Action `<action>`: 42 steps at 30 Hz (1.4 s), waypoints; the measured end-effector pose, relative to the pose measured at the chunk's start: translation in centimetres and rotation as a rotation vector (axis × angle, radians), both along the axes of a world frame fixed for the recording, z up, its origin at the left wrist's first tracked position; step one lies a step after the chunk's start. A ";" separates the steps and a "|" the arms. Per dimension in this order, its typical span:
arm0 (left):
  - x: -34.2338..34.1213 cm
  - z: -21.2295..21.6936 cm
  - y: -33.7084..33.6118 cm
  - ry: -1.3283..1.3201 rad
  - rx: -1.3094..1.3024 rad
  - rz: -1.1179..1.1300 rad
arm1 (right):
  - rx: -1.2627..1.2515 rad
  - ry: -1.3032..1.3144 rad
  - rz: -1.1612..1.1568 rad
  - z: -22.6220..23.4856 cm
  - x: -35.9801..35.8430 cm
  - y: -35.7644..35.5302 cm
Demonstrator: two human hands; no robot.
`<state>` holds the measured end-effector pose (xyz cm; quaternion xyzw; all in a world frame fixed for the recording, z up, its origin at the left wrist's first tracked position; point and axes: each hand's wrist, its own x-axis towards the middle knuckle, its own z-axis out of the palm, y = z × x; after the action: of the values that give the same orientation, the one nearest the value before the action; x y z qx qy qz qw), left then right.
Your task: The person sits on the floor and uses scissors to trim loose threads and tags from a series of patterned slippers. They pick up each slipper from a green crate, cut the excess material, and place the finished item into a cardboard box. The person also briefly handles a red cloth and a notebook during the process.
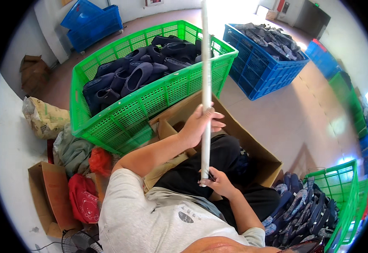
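Observation:
A long white tube stands almost upright in front of me, reaching from my lap to the top of the view. My left hand is wrapped around its middle. My right hand grips its lower end near my black trousers. Behind the tube sits a large green crate full of dark slippers. An open cardboard box lies under my legs.
A blue crate of dark slippers stands at the back right, another blue crate at the back left. A smaller green crate and a pile of slippers lie at my right. Bags, red cloth and cardboard boxes sit on my left.

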<state>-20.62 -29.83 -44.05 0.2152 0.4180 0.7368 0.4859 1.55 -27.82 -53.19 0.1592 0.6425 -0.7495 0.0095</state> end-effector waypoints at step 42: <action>-28.1 22.5 -18.9 2.643 -1.875 -0.327 | 0.015 -0.218 -0.864 -6.7 17.3 10.9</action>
<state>-48.71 -48.74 -21.53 -0.3473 -0.7714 0.5057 0.1692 18.87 -16.93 -59.93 0.4910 0.5176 -0.6590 -0.2381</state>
